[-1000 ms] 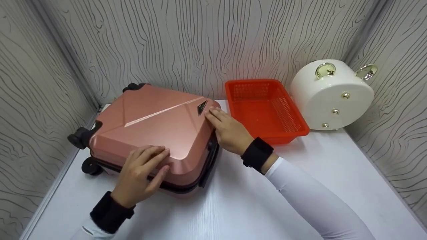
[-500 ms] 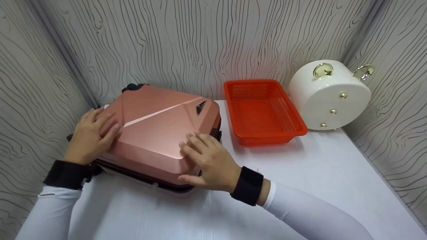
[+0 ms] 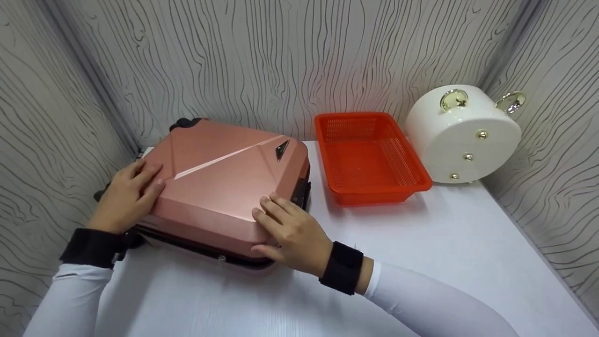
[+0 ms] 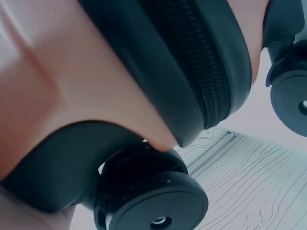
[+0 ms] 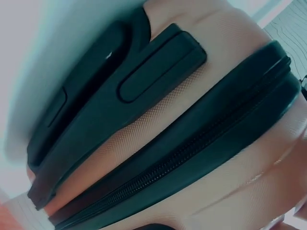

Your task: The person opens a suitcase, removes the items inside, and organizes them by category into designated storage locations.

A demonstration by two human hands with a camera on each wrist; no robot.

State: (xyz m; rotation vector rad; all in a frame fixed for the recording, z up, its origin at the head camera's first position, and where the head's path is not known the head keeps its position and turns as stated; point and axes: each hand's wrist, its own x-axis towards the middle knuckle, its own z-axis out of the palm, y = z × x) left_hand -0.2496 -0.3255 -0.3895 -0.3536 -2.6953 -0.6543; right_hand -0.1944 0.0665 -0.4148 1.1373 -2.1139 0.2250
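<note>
A pink hard-shell suitcase (image 3: 210,192) lies flat on the white table. My left hand (image 3: 120,199) rests on its left corner, fingers loosely extended over the top near the wheel end. My right hand (image 3: 297,236) lies over the near right corner, fingertips on the lid and thumb lower along the side. A black zipper (image 5: 177,160) runs around the suitcase's side, its teeth meshed in the right wrist view. Below it sits a black carry handle (image 5: 158,62). In the left wrist view, a black wheel (image 4: 158,206) shows at the corner beside the zipper band.
A red plastic basket (image 3: 381,191) stands right of the suitcase. Behind it to the right is a white drum-shaped case (image 3: 449,140) with gold knobs and round gold pieces on top. Wood-patterned walls (image 3: 281,56) enclose the table (image 3: 444,238) at the back and sides.
My left hand has moved from the suitcase's front edge leftward to its wheel-end corner. My right hand has come from the far right corner to the near one. The suitcase has stayed about where it was.
</note>
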